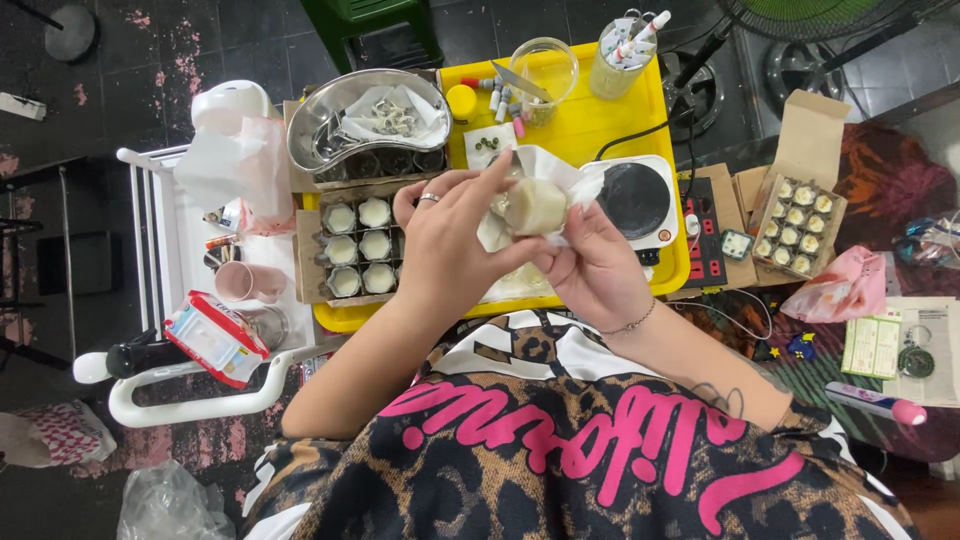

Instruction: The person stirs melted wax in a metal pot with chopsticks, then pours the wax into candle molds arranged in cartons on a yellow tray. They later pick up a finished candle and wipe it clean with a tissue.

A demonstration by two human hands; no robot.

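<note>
While both hands meet above the yellow tray (585, 130), the left hand (447, 240) and right hand (592, 268) pinch a small cream-coloured block (535, 206) w/ white paper wrap (560, 170) around it. Block looks light, waxy, prob. soft-ish & a bit slippery; best held by its sides thru the paper. Filled moulds (360, 245) sit just left.

I see a yellow tray (585, 125), a cream-coloured lump (535, 206) in white paper (560, 170), a pink bag (845, 285) far right, and my near leopard-print top (560, 450) with pink lettering.
</note>
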